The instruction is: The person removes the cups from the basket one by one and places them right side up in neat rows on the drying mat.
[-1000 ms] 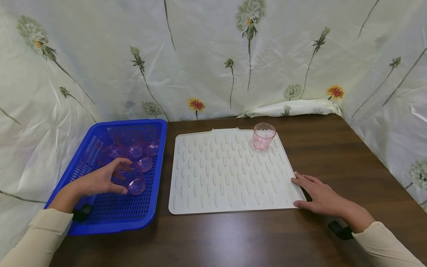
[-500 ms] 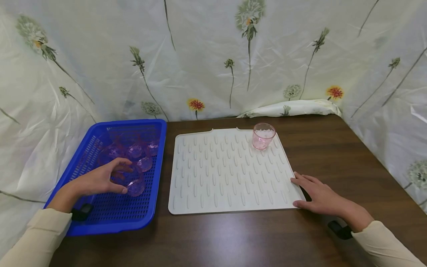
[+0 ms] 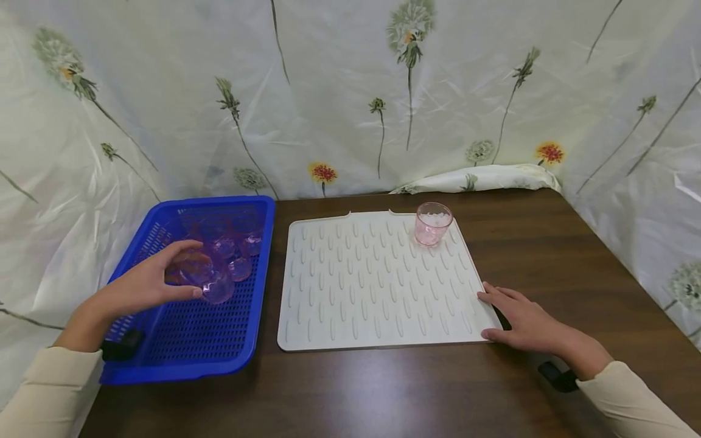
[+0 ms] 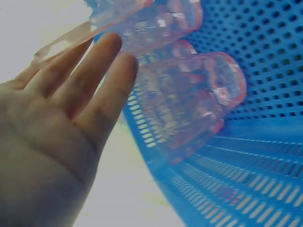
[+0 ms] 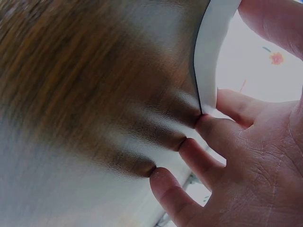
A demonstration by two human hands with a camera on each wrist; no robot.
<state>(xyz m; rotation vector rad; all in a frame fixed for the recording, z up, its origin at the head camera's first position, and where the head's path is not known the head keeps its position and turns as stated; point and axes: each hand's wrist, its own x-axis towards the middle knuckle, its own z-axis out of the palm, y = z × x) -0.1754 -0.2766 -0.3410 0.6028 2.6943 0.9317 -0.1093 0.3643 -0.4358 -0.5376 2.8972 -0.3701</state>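
Observation:
Over the blue basket [image 3: 219, 362], my left hand [image 3: 143, 281] grips a clear pink glass [image 3: 218, 287] between thumb and fingers, its base turned toward the mat. In the left wrist view the held glass [image 4: 113, 19] shows only in part, at the top beyond the fingers. Several more pink glasses [image 3: 240, 269] lie in the basket behind it. My right hand [image 3: 528, 322] rests at the right edge of the white ridged mat [image 3: 378, 286]; in the right wrist view its fingertips touch the table beside the mat's edge. Another pink glass [image 3: 432, 225] stands at the mat's back right corner.
The dark wooden table [image 3: 372, 395] carries both basket and mat. A flower-print sheet [image 3: 339, 91] hangs behind and along the sides, with a rolled fold [image 3: 482, 179] at the table's back edge. The basket's perforated walls rise around the glasses.
My left hand has moved up and slightly left, lifting the pink glass from its spot in the basket. The right hand and mat have stayed put.

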